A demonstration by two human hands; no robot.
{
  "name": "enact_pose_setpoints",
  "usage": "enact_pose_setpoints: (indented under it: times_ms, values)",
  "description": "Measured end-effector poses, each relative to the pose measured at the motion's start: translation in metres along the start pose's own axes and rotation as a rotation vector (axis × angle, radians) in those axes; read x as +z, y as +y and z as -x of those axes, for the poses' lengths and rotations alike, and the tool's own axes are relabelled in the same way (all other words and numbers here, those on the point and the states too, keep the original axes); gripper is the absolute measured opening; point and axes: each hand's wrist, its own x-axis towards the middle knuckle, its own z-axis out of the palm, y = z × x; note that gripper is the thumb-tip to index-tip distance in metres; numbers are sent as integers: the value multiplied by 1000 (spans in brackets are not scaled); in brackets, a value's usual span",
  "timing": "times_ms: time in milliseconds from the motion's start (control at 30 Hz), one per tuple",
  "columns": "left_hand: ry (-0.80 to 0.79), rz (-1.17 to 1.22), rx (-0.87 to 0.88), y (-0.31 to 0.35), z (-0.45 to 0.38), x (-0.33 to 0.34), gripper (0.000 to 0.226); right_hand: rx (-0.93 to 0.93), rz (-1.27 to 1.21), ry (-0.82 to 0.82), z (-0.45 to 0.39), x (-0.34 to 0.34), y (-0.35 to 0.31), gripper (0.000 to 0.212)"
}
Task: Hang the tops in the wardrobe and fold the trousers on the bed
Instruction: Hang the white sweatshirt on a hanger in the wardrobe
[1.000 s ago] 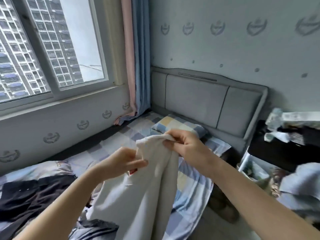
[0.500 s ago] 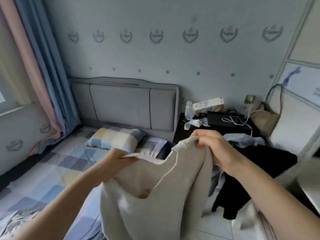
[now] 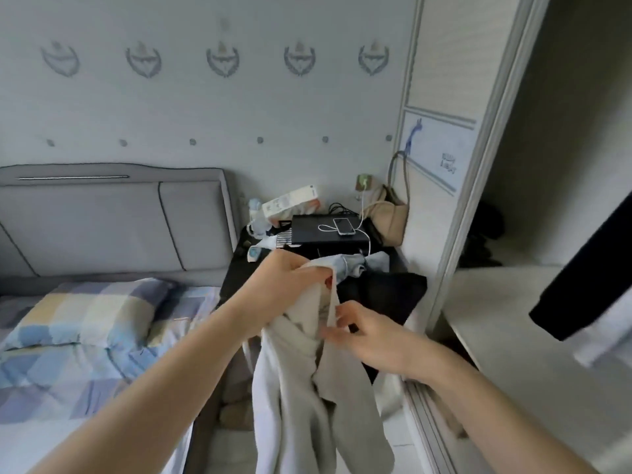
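Soft matt cream knit top [image 3: 301,388] in my hands. Headboard [image 3: 113,220] looks like grey woven cloth, pillow [image 3: 85,313] checked cotton. Phone [image 3: 344,226] glossy, wardrobe [image 3: 441,97] pale smooth laminate.

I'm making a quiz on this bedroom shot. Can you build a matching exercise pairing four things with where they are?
Things:
1. cream fabric garment
2. white smartphone
3. checked blue and yellow pillow
4. beige cloth bag

Places:
A. on the bed below the grey headboard
B. beside the wardrobe frame, against the wall
C. held up in the grip of the left hand and right hand
D. on the black box on the nightstand

Pairs: 1-C, 2-D, 3-A, 4-B
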Motion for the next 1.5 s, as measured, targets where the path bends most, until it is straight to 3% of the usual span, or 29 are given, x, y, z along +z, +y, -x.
enact_pose_setpoints:
  times_ms: [67, 167, 300, 467, 533, 633, 733, 833, 900, 1000, 1067, 1133, 1200, 1333, 1500]
  values:
    - [-79, -60, 60, 11, -17, 36, 42, 55, 49, 161, 5, -5, 21, 41]
    - [-178, -109, 146, 23, -37, 70, 42, 122, 174, 418, 12, -22, 67, 17]
    - [-331, -226, 360, 36, -67, 106, 49, 268, -90, 679, 45, -80, 108, 27]
    - [-387, -352, 484, 17, -125, 154, 46, 363, -527, 775, 74, -137, 115, 24]
    - [-473, -370, 487, 7, -153, 176, 35, 373, -635, 789, 76, -150, 114, 43]
    - [-526, -426, 550, -3, -191, 204, 9, 380, -735, 818, 76, -165, 108, 32]
    - [-554, -513, 592, -3, -230, 229, 3, 398, -753, 930, 68, -187, 102, 31]
    - [-571, -539, 560, 8, -257, 245, 26, 370, -733, 1065, 55, -211, 92, 25]
    - [-610, -426, 462, 21, -269, 251, 34, 357, -706, 1120, 45, -225, 87, 18]
    - [-804, 129, -41, 36, -303, 264, 13, 348, -618, 1252, 23, -243, 83, 16]
    - [-936, 457, -359, 47, -319, 269, 16, 347, -520, 1338, 13, -254, 85, 22]
    - [-1018, 627, -496, 58, -332, 269, 22, 370, -422, 1428, 5, -263, 92, 30]
    - [-1110, 654, -492, 68, -343, 268, 27, 397, -362, 1509, 0, -272, 100, 37]
    - [-1354, 530, -321, 89, -367, 259, 31, 492, -264, 1593, -3, -283, 109, 37]
    - [-1395, 354, -156, 118, -412, 255, 50, 513, -233, 1638, -8, -299, 121, 41]
